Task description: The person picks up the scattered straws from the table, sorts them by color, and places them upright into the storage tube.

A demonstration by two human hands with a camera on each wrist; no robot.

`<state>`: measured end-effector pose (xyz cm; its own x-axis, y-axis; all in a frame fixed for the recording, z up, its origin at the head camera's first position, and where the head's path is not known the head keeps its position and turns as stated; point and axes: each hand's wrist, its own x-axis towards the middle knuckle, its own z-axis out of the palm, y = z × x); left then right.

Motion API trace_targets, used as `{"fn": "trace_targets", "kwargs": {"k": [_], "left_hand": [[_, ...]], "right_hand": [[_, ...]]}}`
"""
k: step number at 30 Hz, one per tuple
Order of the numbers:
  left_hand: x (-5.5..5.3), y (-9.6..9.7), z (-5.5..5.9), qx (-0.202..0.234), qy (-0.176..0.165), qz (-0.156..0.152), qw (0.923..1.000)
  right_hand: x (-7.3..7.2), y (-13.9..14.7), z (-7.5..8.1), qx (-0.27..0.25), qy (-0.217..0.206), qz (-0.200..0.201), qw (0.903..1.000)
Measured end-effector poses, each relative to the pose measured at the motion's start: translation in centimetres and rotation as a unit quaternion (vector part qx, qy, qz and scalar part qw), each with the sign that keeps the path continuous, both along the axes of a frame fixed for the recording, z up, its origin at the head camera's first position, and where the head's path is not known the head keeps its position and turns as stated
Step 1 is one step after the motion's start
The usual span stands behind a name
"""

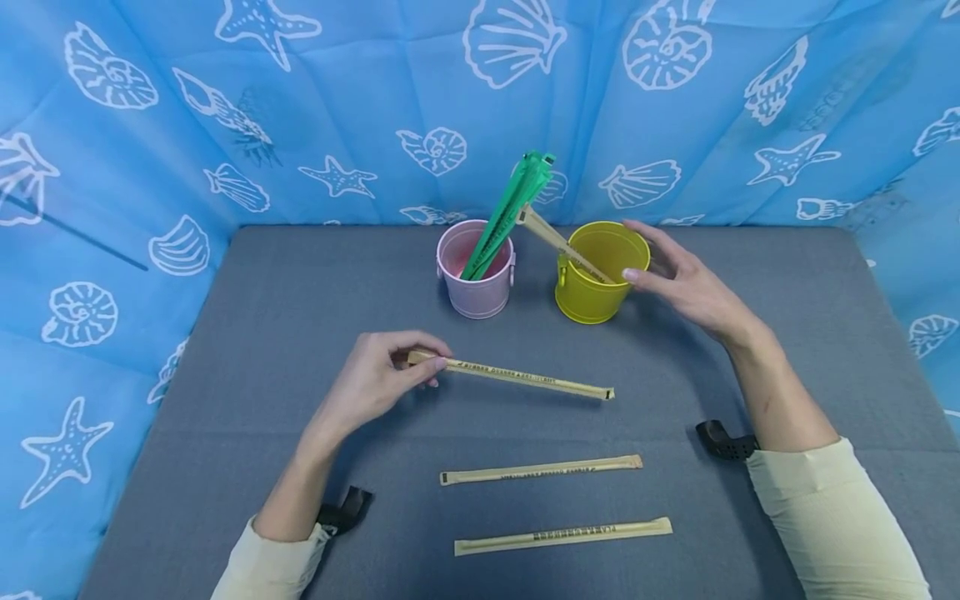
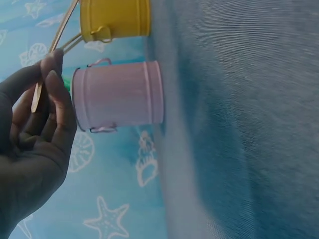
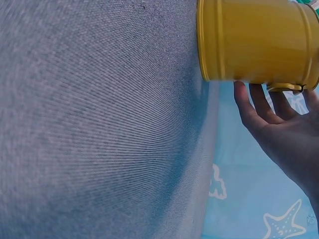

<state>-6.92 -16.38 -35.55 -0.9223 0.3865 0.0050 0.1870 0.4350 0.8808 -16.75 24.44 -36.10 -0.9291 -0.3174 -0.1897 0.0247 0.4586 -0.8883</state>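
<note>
My left hand (image 1: 378,371) pinches one end of a beige paper-wrapped straw (image 1: 525,377), held out to the right above the table. The thumb and fingertips hold it in the left wrist view. My right hand (image 1: 693,287) grips the right side of a yellow bucket (image 1: 588,300), thumb at the near rim and fingers round the back. Inside that bucket another beige wrapped straw (image 1: 555,236) leans left. Beside it a pink bucket (image 1: 477,300) holds several green wrapped straws (image 1: 502,217). Two beige straws, an upper one (image 1: 540,471) and a lower one (image 1: 562,536), lie nearer me.
A grey cloth covers the table (image 1: 300,292). Behind it hangs a blue curtain (image 1: 360,83) printed with white shells and starfish, close to the buckets. Black wrist mounts, left (image 1: 348,508) and right (image 1: 723,442), sit below the hands.
</note>
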Motion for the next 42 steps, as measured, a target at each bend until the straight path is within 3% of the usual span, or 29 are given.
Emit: {"fn": "trace_targets", "kwargs": {"k": [4,10,18,24,29,34,42], "left_hand": [[-0.6,0.4,0.7,0.034,0.009,0.015,0.9993],[-1.6,0.9,1.7,0.049,0.036,0.032,0.9976],[-2.5,1.2,2.3,0.077,0.066,0.042,0.9939],[-3.3,1.8,2.7,0.080,0.109,0.070,0.9884],[-4.2,2.3,3.1,0.110,0.133,0.085,0.9813],[-5.1,2.6,3.5,0.139,0.135,0.091,0.9768],[-6.2,2.7,4.2,0.146,0.152,0.107,0.9717]], "right_hand": [[0.0,0.0,-0.1,-0.001,-0.001,-0.001,1.0000],[0.1,0.0,-0.2,0.000,0.001,-0.003,1.0000],[-0.1,-0.2,-0.3,0.001,0.003,-0.001,1.0000],[0.0,-0.3,-0.3,-0.007,0.002,-0.005,1.0000],[0.1,-0.1,-0.2,-0.024,0.005,-0.005,0.9997],[-0.1,-0.1,-0.2,-0.019,0.006,-0.006,0.9998],[-0.3,0.1,-0.4,-0.002,0.010,-0.003,0.9999]]}}
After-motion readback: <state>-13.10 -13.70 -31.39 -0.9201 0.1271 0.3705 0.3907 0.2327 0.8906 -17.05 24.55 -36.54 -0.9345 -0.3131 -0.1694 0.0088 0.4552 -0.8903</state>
